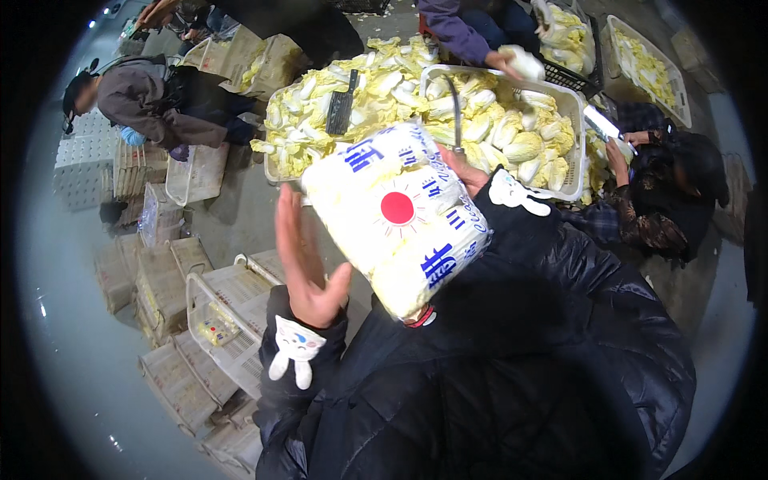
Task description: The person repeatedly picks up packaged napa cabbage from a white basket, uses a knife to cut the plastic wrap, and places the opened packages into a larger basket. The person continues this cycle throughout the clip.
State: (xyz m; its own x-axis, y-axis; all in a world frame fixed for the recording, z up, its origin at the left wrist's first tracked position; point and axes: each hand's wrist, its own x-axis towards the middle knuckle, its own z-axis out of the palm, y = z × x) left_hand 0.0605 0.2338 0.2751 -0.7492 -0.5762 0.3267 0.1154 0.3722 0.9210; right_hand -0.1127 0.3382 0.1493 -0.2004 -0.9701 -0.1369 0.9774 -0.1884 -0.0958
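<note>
A plump white plastic bag of baby napa cabbages (pixel 354 222) is held up before my chest. It bears blue writing and a red sun print, and red tape (pixel 423 317) closes its near end. My right hand (pixel 465 171) grips the bag's far right side, with part of the fingers hidden by it. To the left of the bag, my left hand (pixel 312 270) is raised, slightly blurred, thumb spread from the fingers and nothing in it. Beyond the bag stands a white crate (pixel 583 150) of trimmed cabbages, beside a heap of loose cabbage leaves (pixel 384 78).
A dark cleaver (pixel 341 111) lies on the leaves. White plastic crates (pixel 231 306) stand at left, one holding a packed bag (pixel 217 332). A co-worker's hand (pixel 504 63) holds a cabbage opposite; another at right holds a knife (pixel 602 123). A third person (pixel 144 102) bends over crates.
</note>
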